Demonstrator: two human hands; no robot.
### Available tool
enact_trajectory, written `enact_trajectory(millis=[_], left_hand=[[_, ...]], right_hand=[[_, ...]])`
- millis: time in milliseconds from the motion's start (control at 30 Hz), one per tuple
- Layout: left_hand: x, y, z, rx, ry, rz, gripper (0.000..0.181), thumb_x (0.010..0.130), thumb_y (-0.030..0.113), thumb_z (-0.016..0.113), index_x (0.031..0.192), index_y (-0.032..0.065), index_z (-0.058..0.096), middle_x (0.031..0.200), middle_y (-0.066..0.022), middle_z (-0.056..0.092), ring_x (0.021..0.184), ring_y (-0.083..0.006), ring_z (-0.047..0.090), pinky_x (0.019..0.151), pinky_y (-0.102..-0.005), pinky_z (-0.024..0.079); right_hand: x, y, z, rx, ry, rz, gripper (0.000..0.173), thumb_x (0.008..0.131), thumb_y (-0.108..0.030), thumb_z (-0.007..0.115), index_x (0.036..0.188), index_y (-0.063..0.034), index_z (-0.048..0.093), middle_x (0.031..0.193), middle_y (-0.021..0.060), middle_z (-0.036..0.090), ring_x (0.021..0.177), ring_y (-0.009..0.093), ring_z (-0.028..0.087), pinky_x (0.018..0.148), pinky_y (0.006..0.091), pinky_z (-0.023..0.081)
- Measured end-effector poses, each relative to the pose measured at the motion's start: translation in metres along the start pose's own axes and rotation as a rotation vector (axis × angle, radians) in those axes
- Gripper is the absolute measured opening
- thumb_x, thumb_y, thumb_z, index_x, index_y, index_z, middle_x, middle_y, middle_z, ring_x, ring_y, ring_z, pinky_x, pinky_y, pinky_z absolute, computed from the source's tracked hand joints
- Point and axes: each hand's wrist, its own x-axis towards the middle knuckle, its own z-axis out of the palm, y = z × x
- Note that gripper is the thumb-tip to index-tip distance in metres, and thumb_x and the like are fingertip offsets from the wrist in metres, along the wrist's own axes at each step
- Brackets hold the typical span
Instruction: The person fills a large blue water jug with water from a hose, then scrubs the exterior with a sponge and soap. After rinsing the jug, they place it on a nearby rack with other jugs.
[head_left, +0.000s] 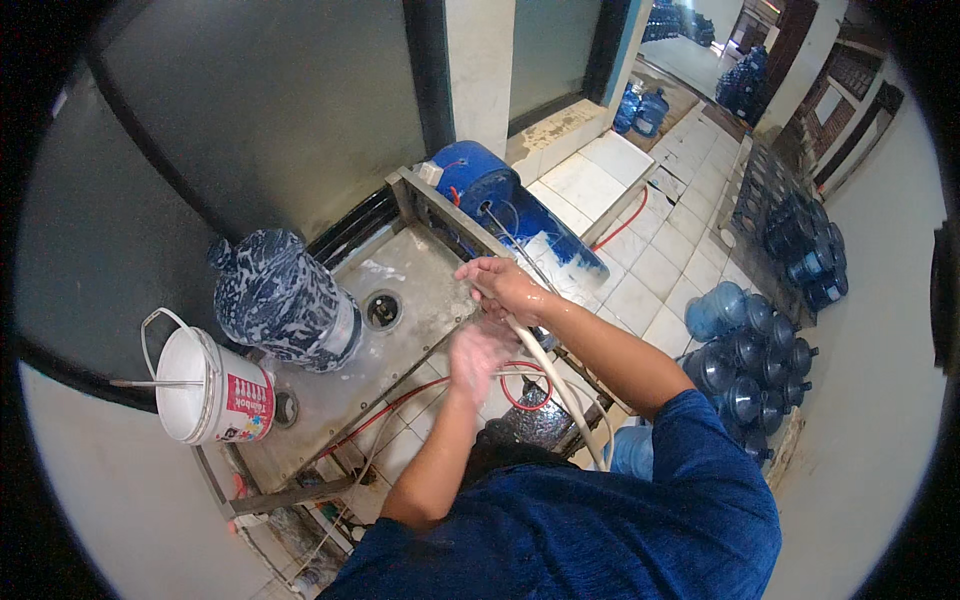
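Observation:
My right hand (514, 291) grips a cream-coloured hose (541, 351) near its end, above the edge of a metal sink counter (411, 259). The hose runs back past my right forearm towards my body. Just below it, my left hand (480, 351) is blurred by motion, so its fingers are hard to make out. Both hands look wet. On the counter to the left, a large blue water jug (281, 292) lies tilted on its side, covered in white suds. A round drain hole (383, 310) sits between the jug and my hands.
A white plastic bucket (184, 386) holding a thin rod stands at the counter's left end. Beyond the counter's far rail lies a cut-open blue drum (469, 172). A red hose (420, 390) runs along the front. Several water jugs (742, 360) stand at right on white floor tiles (637, 262).

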Motion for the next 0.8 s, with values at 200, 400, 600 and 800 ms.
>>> enact_trajectory(millis=[200, 400, 600, 800], left_hand=[[0.125, 0.071, -0.114, -0.009, 0.297, 0.111, 0.064, 0.106, 0.049, 0.033, 0.126, -0.0086, 0.054, 0.115, -0.0223, 0.069, 0.104, -0.0360, 0.068, 0.090, -0.0538, 0.056], [0.127, 0.077, -0.102, 0.714, 0.375, 0.200, 0.051, 0.106, 0.037, 0.043, 0.099, -0.0054, 0.071, 0.093, -0.0181, 0.075, 0.076, -0.0302, 0.072, 0.073, -0.0441, 0.058], [0.125, 0.096, -0.149, 2.160, 0.020, 0.319, 0.032, 0.092, 0.030, 0.059, 0.102, 0.0032, 0.075, 0.108, -0.0185, 0.073, 0.106, -0.0405, 0.067, 0.091, -0.0426, 0.054], [0.085, 0.108, -0.091, 2.246, 0.101, 0.175, 0.047, 0.089, 0.031, 0.065, 0.131, 0.0113, 0.061, 0.140, -0.0130, 0.058, 0.137, -0.0311, 0.048, 0.112, -0.0520, 0.040]], right_hand=[[0.005, 0.038, 0.063, -0.345, -0.124, -0.062, 0.020, 0.106, -0.031, 0.056, 0.111, -0.0127, 0.050, 0.076, 0.0053, 0.061, 0.051, 0.010, 0.049, 0.043, 0.0274, 0.036], [0.027, 0.056, 0.048, -0.369, -0.033, -0.085, 0.015, 0.105, -0.026, 0.056, 0.108, -0.0140, 0.047, 0.072, 0.0062, 0.062, 0.048, 0.010, 0.049, 0.042, 0.0267, 0.034], [0.046, 0.069, 0.051, -0.478, -0.098, -0.162, 0.015, 0.106, -0.026, 0.054, 0.109, -0.0135, 0.047, 0.070, 0.0049, 0.062, 0.047, 0.010, 0.048, 0.041, 0.0269, 0.035], [0.068, 0.053, 0.051, -0.442, -0.126, -0.148, 0.013, 0.105, -0.023, 0.055, 0.109, -0.0129, 0.047, 0.072, 0.0060, 0.061, 0.049, 0.011, 0.050, 0.039, 0.0271, 0.035]])
